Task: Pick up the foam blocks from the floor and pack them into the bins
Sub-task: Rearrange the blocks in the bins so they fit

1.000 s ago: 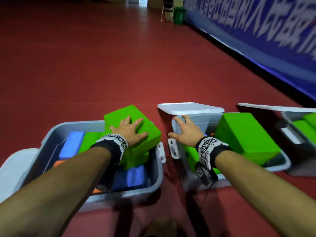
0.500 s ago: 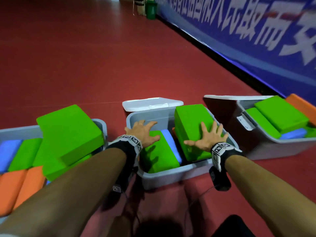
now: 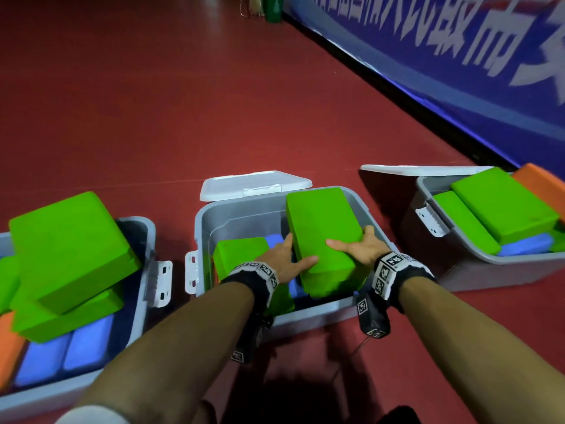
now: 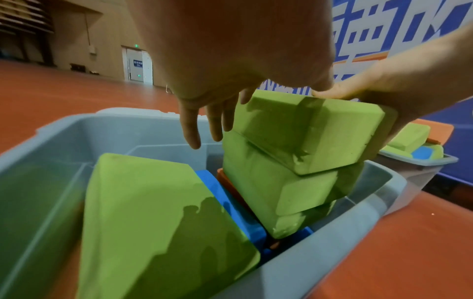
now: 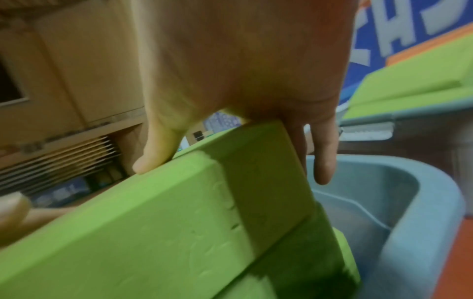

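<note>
1. green foam fills most of the scene: a large green block [image 3: 324, 240] sits tilted on top of the pile in the middle grey bin [image 3: 214, 218], its long axis running from near to far, its near end low and just in front of the wrists.
2. the right hand [image 3: 356, 247] grips the block's near right corner, thumb lying across the top face and fingers reaching down the right side; the right wrist view shows the thumb on the top edge and the fingers straight down the side face.
3. the left hand [image 3: 286, 260] holds the block's near left edge, thumb on the top face, fingers spread and pointing down into the gap beside the block.
4. so the block lies between the two hands, both about equally near to it, one on each long side.
5. under it is a second green block [image 4: 286, 188], with blue and orange foam beneath; another green block [image 3: 241, 255] leans in the left half of the same bin.
6. the held block rises above the bin's rim, so it probably needs turning or pressing down along its long axis to sit flat.
7. a bin on the left [image 3: 143, 240] and a bin on the right [image 3: 428, 191] are both heaped with green, blue and orange foam.
8. the floor [image 3: 183, 102] is dark red, with no loose blocks in view on it; a blue banner [image 3: 458, 56] runs along the far right.
</note>
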